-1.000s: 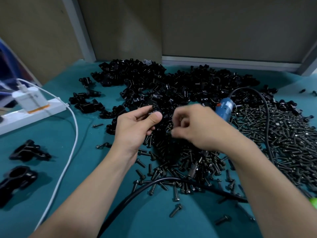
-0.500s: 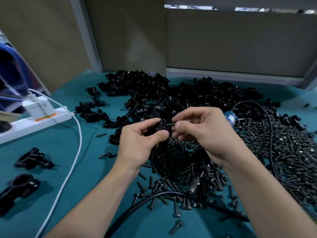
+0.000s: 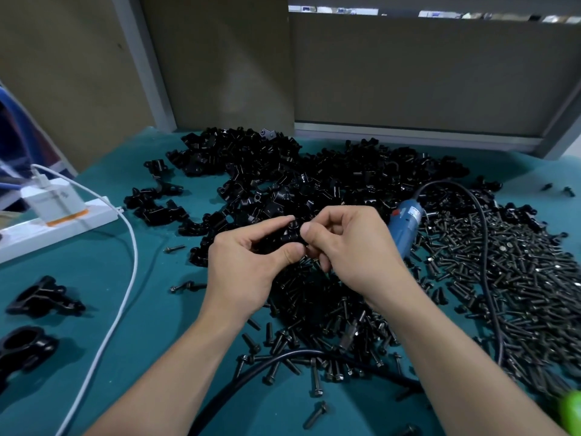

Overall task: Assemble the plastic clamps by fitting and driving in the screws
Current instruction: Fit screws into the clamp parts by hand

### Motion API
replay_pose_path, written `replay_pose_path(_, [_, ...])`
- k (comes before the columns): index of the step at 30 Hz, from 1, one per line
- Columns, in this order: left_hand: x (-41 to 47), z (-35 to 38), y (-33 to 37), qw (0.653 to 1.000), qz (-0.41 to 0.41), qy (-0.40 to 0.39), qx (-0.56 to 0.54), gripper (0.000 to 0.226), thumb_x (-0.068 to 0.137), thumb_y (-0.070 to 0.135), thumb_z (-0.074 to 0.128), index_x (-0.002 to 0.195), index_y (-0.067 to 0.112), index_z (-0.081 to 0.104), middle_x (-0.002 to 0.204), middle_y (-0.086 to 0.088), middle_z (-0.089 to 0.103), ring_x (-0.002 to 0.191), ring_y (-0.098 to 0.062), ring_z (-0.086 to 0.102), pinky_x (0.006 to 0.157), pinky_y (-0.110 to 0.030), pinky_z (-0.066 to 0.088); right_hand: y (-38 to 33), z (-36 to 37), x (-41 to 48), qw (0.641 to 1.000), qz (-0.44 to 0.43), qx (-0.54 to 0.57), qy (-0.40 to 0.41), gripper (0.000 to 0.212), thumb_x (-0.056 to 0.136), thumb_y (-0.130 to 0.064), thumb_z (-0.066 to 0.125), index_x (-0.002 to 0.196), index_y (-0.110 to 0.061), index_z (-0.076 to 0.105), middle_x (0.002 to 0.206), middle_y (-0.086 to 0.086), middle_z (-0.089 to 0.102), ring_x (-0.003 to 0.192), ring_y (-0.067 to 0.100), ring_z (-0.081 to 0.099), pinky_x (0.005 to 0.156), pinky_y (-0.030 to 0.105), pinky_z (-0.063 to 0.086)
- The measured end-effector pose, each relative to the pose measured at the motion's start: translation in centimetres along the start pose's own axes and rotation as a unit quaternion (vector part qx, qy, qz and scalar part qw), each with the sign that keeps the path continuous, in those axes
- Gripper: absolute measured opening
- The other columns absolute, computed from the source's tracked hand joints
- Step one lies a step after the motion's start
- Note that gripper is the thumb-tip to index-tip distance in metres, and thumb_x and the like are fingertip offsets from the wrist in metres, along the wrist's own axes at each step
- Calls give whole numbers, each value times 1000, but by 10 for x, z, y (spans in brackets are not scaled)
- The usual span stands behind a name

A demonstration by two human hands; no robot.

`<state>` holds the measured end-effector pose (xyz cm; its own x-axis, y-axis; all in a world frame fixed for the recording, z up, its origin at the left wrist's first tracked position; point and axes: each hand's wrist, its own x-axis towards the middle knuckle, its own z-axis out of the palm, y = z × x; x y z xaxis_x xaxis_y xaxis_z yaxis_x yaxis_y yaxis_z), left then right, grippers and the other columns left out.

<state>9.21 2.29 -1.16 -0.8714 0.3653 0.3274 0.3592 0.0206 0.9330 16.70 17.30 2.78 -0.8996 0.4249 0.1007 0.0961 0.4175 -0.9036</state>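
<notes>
My two bare forearms reach in from the bottom edge and meet over the middle of a teal table. My left hand grips a small black plastic clamp, thumb curled under it and forefinger over the top, holding it up just above the parts beneath. My right hand is curled too, its thumb and forefinger pinching at the right end of the same clamp. I cannot tell whether a screw sits between those fingertips, as they hide that spot.

Behind my hands lies a wide heap of loose black clamps, spreading towards the brown partition at the back. Under and to the right of my hands is a dense spread of dark screws, with strays such as a single screw lying apart near the front edge.

A blue power screwdriver rests on the screws just right of my right hand. Its black cable loops back and round over the screw pile, and a black cable also runs across the front beneath my forearms.

On the left sit a white power strip with a plug in it and a white cord trailing forward. Two larger clamp pieces lie further left, well apart from the heap — one behind the other. A blurred green object shows at the lower right corner.
</notes>
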Motion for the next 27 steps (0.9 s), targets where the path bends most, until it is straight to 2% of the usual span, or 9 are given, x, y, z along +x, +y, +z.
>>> replay_pose_path(3, [0, 0, 3, 1000, 19, -13, 20, 38, 69, 52, 85, 104, 62, 72, 107, 37, 71, 110, 12, 65, 97, -18, 51, -2, 2, -1, 999, -18, -31, 27, 28, 97, -28, 69, 71, -20, 68, 57, -1, 67, 41, 3, 46, 43, 17, 36])
replay_pose_path(8, [0, 0, -2, 999, 30, -5, 31, 36, 80, 26, 87, 103, 52, 75, 105, 33, 74, 106, 13, 66, 94, -10, 50, 0, 14, -5, 991, -24, -126, 49, 45, 103, -40, 59, 60, -24, 55, 49, -14, 55, 43, 6, 46, 43, 18, 31])
replay_pose_path(10, [0, 1, -1, 999, 38, -1, 35, 38, 83, 20, 85, 103, 51, 74, 100, 35, 73, 102, 14, 67, 88, -4, 47, 0, 16, -6, 988, -34, -141, 46, 49, 105, -43, 53, 60, -25, 50, 50, -19, 54, 48, 5, 48, 44, 20, 31])
replay_pose_path(12, [-1, 2, 1, 998, 46, 2, 42, 41, 86, 17, 83, 101, 52, 71, 93, 37, 72, 90, 14, 69, 79, -1, 47, 1, 11, -4, 991, -42, -126, 24, 42, 104, -42, 54, 66, -25, 56, 53, -12, 60, 48, 8, 50, 45, 21, 34])
replay_pose_path(14, [-1, 3, 2, 997, 54, 3, 50, 42, 87, 17, 82, 100, 54, 68, 86, 39, 71, 81, 15, 68, 73, -1, 46, -2, 3, -2, 994, -44, -96, -16, 24, 101, -32, 60, 78, -26, 63, 57, -7, 67, 48, 6, 54, 48, 19, 41])
replay_pose_path(16, [-2, 3, 3, 996, 61, 5, 58, 42, 86, 17, 83, 100, 54, 67, 87, 45, 68, 87, 18, 66, 76, 1, 45, -4, 0, -1, 995, -46, -78, -46, 18, 101, -23, 62, 83, -27, 64, 58, -8, 68, 48, 2, 55, 49, 15, 41])
replay_pose_path(19, [-2, 1, 4, 996, 62, 6, 63, 45, 85, 16, 84, 98, 56, 68, 86, 42, 69, 82, 12, 68, 73, -1, 47, -1, 7, -2, 996, -46, -73, -19, 29, 103, -25, 58, 75, -25, 64, 59, -3, 68, 45, 3, 51, 45, 18, 38])
replay_pose_path(22, [-4, 0, 5, 996, 66, 8, 65, 45, 85, 18, 84, 97, 59, 69, 92, 38, 72, 84, 8, 71, 76, -4, 50, 1, 11, -3, 990, -63, -123, 29, 44, 106, -37, 53, 67, -18, 59, 59, 3, 64, 48, 10, 51, 50, 32, 44])
replay_pose_path(27, [-2, 2, 5, 998, 31, 17, 47, 41, 85, 24, 84, 97, 59, 68, 82, 24, 76, 55, -4, 68, 58, -13, 52, -3, -9, 1, 993, -52, -61, -81, 25, 103, -25, 57, 80, -22, 66, 64, 0, 71, 50, 9, 59, 56, 27, 47])
